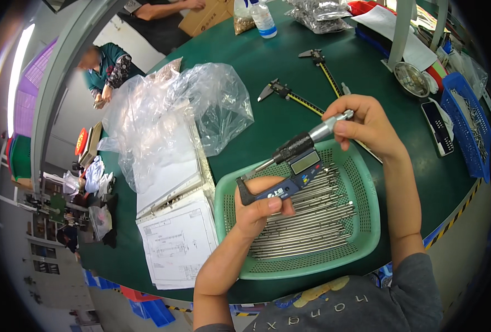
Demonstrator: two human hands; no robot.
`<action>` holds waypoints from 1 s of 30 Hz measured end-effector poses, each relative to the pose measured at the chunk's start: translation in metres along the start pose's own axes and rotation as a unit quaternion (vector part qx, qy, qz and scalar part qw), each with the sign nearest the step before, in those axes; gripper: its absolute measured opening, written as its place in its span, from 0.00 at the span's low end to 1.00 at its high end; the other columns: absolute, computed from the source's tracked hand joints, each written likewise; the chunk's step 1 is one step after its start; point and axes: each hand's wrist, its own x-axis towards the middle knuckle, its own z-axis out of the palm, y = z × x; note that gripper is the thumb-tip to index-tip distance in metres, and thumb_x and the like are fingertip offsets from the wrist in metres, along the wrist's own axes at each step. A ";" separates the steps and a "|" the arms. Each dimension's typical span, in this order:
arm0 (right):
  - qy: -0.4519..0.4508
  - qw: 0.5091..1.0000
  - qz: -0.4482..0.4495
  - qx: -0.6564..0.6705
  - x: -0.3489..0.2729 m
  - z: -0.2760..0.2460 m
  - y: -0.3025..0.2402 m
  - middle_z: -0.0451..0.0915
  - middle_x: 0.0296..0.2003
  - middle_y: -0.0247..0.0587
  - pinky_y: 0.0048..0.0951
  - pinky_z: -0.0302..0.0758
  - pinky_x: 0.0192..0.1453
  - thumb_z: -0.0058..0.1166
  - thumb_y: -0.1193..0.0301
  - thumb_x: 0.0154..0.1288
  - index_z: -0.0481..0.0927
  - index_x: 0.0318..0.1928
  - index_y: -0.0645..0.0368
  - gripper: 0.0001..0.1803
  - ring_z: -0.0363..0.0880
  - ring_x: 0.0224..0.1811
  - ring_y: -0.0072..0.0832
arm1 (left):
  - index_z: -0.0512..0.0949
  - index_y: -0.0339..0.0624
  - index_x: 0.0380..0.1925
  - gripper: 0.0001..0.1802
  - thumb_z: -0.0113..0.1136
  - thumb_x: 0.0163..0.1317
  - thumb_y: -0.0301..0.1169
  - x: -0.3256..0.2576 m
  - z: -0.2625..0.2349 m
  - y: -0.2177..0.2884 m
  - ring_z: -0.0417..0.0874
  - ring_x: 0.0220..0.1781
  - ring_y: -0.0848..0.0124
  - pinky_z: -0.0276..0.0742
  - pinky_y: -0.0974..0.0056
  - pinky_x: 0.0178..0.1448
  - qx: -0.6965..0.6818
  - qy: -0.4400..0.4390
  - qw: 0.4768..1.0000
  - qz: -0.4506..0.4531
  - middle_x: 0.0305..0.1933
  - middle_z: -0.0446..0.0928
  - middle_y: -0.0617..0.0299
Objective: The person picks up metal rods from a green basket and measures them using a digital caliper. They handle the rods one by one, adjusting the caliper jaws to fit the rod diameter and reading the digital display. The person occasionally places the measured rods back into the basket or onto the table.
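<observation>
A digital micrometer (295, 166) with a small screen is held up above a green plastic basket (370, 207). My left hand (256, 207) grips its dark frame from below, thumb across the front. The fingers of my right hand (361, 122) pinch the silver thimble at its upper right end. Many thin metal rods (300, 229) lie side by side in the basket beneath. Between the micrometer's anvil and spindle I cannot make out any part.
Two calipers (292, 97) (325, 72) lie beyond the basket. To the left are an open binder with drawings (173, 243) and clear plastic bags (217, 105). A blue basket of metal parts (461, 127) stands at the right. Another person (110, 69) is at the far left.
</observation>
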 end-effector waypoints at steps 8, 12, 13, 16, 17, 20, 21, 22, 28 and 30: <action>-0.001 1.000 0.029 0.002 -0.001 0.000 -0.006 0.72 0.19 0.34 0.15 0.69 0.20 0.54 0.71 0.52 0.74 0.34 0.66 0.11 0.70 0.19 0.15 | 0.72 0.23 0.32 0.25 0.51 0.40 0.37 0.000 0.001 0.002 0.73 0.14 0.64 0.70 0.66 0.22 0.006 -0.003 1.000 0.014 0.17 0.72 0.46; 0.013 0.999 0.027 0.015 0.001 0.003 -0.003 0.72 0.20 0.34 0.14 0.69 0.20 0.54 0.70 0.53 0.73 0.36 0.66 0.13 0.70 0.18 0.16 | 0.72 0.22 0.32 0.25 0.51 0.40 0.37 0.002 0.000 0.001 0.73 0.14 0.65 0.69 0.67 0.21 0.014 -0.004 1.000 0.023 0.16 0.72 0.47; 0.019 0.999 0.031 0.018 0.001 0.006 -0.002 0.72 0.20 0.34 0.14 0.68 0.20 0.54 0.69 0.53 0.73 0.37 0.65 0.14 0.70 0.17 0.16 | 0.72 0.23 0.33 0.24 0.52 0.40 0.36 0.002 -0.002 -0.001 0.73 0.15 0.65 0.70 0.67 0.22 -0.011 -0.001 1.000 0.021 0.16 0.72 0.47; -0.003 0.992 0.080 0.096 -0.002 0.017 0.000 0.71 0.19 0.35 0.15 0.67 0.18 0.51 0.69 0.52 0.67 0.44 0.67 0.20 0.69 0.15 0.17 | 0.72 0.24 0.35 0.24 0.54 0.40 0.35 0.002 -0.007 -0.005 0.74 0.17 0.66 0.70 0.67 0.23 -0.058 0.009 0.998 0.021 0.17 0.73 0.48; -0.020 0.987 0.096 0.126 -0.004 0.020 -0.001 0.71 0.19 0.35 0.15 0.67 0.18 0.51 0.70 0.52 0.66 0.46 0.68 0.21 0.69 0.15 0.17 | 0.72 0.24 0.34 0.24 0.54 0.40 0.36 0.003 -0.008 -0.005 0.74 0.17 0.66 0.70 0.67 0.23 -0.057 0.010 0.998 0.025 0.17 0.73 0.48; -0.084 0.978 0.129 0.143 -0.009 0.030 -0.003 0.71 0.18 0.36 0.15 0.65 0.17 0.48 0.73 0.50 0.64 0.47 0.69 0.23 0.68 0.14 0.17 | 0.72 0.24 0.34 0.24 0.54 0.40 0.36 0.005 -0.008 -0.003 0.73 0.17 0.66 0.70 0.67 0.23 -0.052 0.017 0.998 0.029 0.17 0.73 0.49; -0.103 0.977 0.125 0.135 -0.011 0.034 -0.002 0.71 0.18 0.36 0.15 0.65 0.16 0.48 0.73 0.50 0.64 0.47 0.69 0.22 0.68 0.13 0.17 | 0.72 0.24 0.34 0.24 0.54 0.41 0.36 0.005 -0.007 -0.002 0.73 0.17 0.66 0.70 0.68 0.23 -0.050 0.019 0.998 0.028 0.17 0.73 0.49; -0.110 0.980 0.134 0.096 -0.012 0.040 -0.008 0.71 0.17 0.35 0.15 0.64 0.16 0.46 0.74 0.50 0.64 0.46 0.70 0.21 0.67 0.13 0.16 | 0.72 0.24 0.34 0.24 0.54 0.41 0.36 0.005 -0.006 -0.002 0.73 0.17 0.66 0.69 0.68 0.23 -0.042 0.020 0.999 0.029 0.17 0.73 0.49; -0.074 0.986 0.130 0.068 -0.011 0.046 -0.007 0.69 0.14 0.33 0.14 0.64 0.16 0.43 0.75 0.52 0.68 0.44 0.70 0.18 0.66 0.13 0.15 | 0.72 0.23 0.32 0.24 0.52 0.41 0.37 0.004 0.001 0.000 0.72 0.16 0.67 0.68 0.70 0.22 0.021 0.028 0.999 0.034 0.15 0.72 0.49; -0.074 0.986 0.131 0.067 -0.010 0.045 -0.006 0.69 0.13 0.33 0.14 0.64 0.16 0.42 0.75 0.52 0.69 0.44 0.70 0.17 0.66 0.13 0.15 | 0.72 0.23 0.32 0.24 0.52 0.40 0.37 0.004 0.001 0.001 0.72 0.15 0.67 0.68 0.70 0.22 0.038 0.028 0.998 0.036 0.15 0.72 0.49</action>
